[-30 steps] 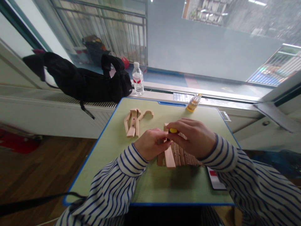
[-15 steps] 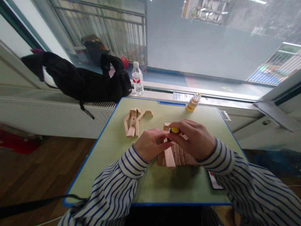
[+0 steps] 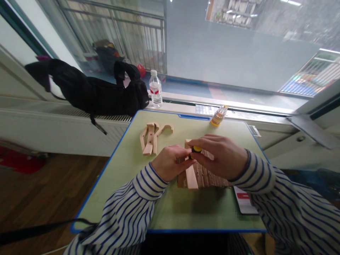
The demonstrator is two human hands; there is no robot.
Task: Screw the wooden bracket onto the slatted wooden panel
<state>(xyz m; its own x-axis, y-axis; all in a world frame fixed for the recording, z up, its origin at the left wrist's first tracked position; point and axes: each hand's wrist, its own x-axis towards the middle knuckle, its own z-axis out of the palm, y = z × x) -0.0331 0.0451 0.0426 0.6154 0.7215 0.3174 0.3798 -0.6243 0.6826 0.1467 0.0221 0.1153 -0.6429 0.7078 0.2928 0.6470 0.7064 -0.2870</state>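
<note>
A wooden assembly of slats with holes [image 3: 198,175] lies in the middle of the green desk [image 3: 170,205]. My right hand [image 3: 223,157] is closed around a small tool with a yellow and black handle [image 3: 197,149], held upright on the assembly's far end. My left hand [image 3: 171,163] is closed too, its fingers pinched against the wood right beside the tool. What sits under the tool's tip is hidden by my fingers.
Loose curved wooden pieces [image 3: 152,136] lie at the desk's far left. A small amber bottle [image 3: 219,116] stands at the far edge, a water bottle [image 3: 155,88] and a black bag [image 3: 98,90] on the sill. A white and red card [image 3: 245,203] lies near my right sleeve.
My right wrist has twisted slightly back and forth around the yellow-handled tool. My left hand and the wooden assembly have stayed in place.
</note>
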